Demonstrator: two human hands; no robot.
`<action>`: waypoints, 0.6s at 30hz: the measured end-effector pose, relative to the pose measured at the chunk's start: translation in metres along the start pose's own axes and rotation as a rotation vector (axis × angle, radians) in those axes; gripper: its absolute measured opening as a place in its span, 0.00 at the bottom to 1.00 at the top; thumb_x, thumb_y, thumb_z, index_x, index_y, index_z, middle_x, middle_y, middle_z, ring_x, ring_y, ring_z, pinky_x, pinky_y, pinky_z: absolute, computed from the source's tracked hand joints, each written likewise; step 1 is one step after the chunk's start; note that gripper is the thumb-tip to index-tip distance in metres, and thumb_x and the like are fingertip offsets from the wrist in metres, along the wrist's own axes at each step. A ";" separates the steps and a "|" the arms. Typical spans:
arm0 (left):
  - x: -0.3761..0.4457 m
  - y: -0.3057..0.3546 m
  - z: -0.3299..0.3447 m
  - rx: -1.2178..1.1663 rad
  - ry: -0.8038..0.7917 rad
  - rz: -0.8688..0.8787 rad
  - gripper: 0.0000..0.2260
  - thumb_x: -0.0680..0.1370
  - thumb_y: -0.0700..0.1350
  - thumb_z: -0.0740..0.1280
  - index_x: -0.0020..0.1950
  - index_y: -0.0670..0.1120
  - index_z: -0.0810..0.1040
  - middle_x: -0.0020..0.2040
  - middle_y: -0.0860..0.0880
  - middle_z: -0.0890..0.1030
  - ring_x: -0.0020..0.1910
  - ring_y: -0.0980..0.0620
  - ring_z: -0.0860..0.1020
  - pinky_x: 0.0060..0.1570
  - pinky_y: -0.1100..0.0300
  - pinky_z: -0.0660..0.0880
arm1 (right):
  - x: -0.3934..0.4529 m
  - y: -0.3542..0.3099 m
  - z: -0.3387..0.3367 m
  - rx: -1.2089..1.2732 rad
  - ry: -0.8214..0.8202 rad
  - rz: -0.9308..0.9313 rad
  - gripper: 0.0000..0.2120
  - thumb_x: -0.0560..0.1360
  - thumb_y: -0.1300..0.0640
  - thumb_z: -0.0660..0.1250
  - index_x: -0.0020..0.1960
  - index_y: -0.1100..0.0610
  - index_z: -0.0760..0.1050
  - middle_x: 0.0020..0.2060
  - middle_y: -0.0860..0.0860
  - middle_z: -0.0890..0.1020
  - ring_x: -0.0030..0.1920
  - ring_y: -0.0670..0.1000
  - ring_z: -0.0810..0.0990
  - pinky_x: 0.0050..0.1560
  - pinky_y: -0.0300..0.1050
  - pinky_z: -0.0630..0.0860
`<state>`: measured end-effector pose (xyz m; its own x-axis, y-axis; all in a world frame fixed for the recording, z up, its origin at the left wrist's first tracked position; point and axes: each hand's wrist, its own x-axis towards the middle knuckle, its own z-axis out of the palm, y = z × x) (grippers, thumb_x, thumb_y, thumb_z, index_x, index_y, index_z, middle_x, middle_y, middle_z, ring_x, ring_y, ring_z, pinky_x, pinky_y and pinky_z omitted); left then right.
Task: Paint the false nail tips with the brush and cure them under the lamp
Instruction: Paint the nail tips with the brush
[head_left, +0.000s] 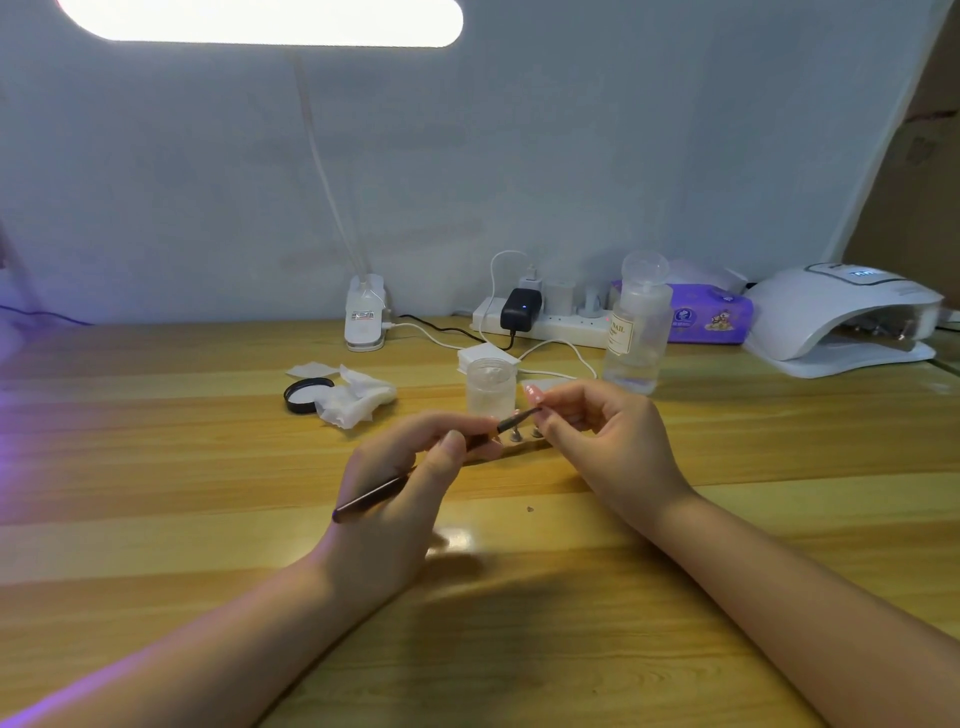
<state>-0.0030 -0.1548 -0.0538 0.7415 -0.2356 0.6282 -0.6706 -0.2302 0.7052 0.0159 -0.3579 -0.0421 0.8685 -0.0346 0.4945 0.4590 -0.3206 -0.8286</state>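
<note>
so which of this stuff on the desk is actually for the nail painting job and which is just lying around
For the job:
- brush, gripped by the left hand
- right hand pinching the brush tip end
- nail tips on their stand, partly hidden
- curing lamp, far right

Lying about:
- black lid
- crumpled wipes
- clear jar
- pump bottle
- power strip
- purple tissue pack

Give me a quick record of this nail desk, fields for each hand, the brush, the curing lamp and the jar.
left hand: grips the brush handle
right hand: pinches the brush's tip end
brush: dark, slanted, held above the table between both hands
curing lamp: white, far right, display lit
jar: clear, open, behind the hands
lid: black, lying left of crumpled wipes
</note>
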 end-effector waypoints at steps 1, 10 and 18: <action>0.000 -0.001 0.000 0.012 -0.005 -0.020 0.11 0.80 0.47 0.63 0.58 0.55 0.82 0.51 0.53 0.84 0.56 0.51 0.81 0.57 0.57 0.75 | 0.000 0.000 0.000 0.004 -0.007 -0.002 0.06 0.73 0.63 0.71 0.46 0.53 0.82 0.38 0.51 0.84 0.40 0.49 0.81 0.42 0.36 0.78; 0.001 -0.002 0.001 -0.032 0.009 -0.138 0.13 0.81 0.52 0.60 0.60 0.51 0.80 0.55 0.55 0.83 0.58 0.54 0.79 0.60 0.54 0.75 | -0.001 0.000 0.001 0.071 -0.035 -0.010 0.03 0.73 0.61 0.72 0.46 0.58 0.82 0.39 0.54 0.85 0.40 0.50 0.82 0.42 0.34 0.77; 0.001 -0.002 0.001 -0.026 0.005 -0.059 0.13 0.79 0.59 0.61 0.58 0.58 0.80 0.52 0.51 0.84 0.57 0.49 0.80 0.58 0.47 0.75 | 0.000 0.003 0.000 0.026 -0.012 -0.007 0.04 0.73 0.62 0.71 0.47 0.56 0.83 0.39 0.53 0.84 0.41 0.51 0.81 0.43 0.39 0.79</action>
<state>-0.0013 -0.1555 -0.0550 0.7798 -0.2174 0.5871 -0.6251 -0.2188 0.7492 0.0179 -0.3587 -0.0446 0.8671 -0.0214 0.4976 0.4698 -0.2965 -0.8315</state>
